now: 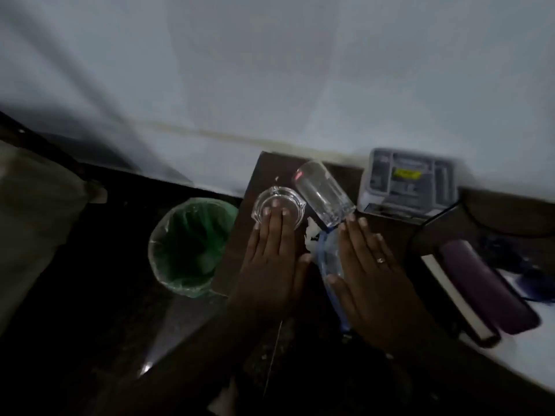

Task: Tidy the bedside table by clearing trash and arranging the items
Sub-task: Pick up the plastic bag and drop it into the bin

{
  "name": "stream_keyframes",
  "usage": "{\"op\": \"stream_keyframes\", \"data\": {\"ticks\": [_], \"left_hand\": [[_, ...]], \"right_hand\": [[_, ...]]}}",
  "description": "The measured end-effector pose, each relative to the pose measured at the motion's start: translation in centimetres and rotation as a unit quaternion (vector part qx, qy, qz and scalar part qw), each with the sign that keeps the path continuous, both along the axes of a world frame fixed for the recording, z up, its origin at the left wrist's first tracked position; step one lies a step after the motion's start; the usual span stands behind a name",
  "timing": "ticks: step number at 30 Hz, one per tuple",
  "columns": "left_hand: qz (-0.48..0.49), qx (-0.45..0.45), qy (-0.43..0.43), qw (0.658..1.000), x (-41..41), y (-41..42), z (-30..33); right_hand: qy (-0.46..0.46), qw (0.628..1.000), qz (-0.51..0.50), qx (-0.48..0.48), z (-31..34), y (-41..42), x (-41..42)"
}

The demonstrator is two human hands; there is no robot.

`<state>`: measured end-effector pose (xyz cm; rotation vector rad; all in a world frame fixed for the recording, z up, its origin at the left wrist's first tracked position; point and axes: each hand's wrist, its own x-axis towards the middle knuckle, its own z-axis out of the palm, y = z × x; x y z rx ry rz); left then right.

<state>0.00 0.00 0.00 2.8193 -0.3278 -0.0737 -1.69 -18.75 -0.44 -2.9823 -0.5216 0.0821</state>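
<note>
On the dark brown bedside table (267, 169) both hands lie flat, palms down. My left hand (270, 259) stretches forward with its fingertips over a clear glass ashtray (264, 199). My right hand (369, 271), wearing a ring, rests on a crumpled clear plastic bottle with a blue label (329, 256). A clear drinking glass (322, 193) lies on its side just past the right fingertips. Small white scraps of paper (312, 232) sit between the hands. Neither hand grips anything.
A bin with a green liner (192, 244) stands on the dark floor left of the table. A grey boxed item (408, 184) sits at the back right. A purple case (486, 286) on a book (450, 295), a black cable and a white bed edge are at the right.
</note>
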Motion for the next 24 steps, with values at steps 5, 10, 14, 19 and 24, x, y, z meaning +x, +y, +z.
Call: {"op": "stream_keyframes", "data": {"ticks": [5,10,14,19,24], "left_hand": [[-0.043,-0.017,-0.095,0.994,0.9,0.7,-3.5],[-0.08,0.004,-0.104,0.991,1.0,0.9,-4.8],[-0.078,0.002,-0.13,0.988,1.0,0.7,-4.9],[-0.069,0.022,-0.154,0.985,0.1,0.8,-4.7],[-0.055,0.008,-0.173,0.983,-0.7,1.6,-4.9]], "right_hand": [[-0.026,1.0,-0.002,0.012,-1.7,-0.2,0.6],[-0.02,1.0,-0.005,0.0,-2.6,-0.4,0.0],[-0.043,0.999,0.007,0.003,-3.4,-0.4,-0.1],[-0.078,0.996,0.031,0.003,-3.9,-0.4,-0.1],[-0.081,0.995,0.045,0.02,-4.1,-0.8,0.0]]}}
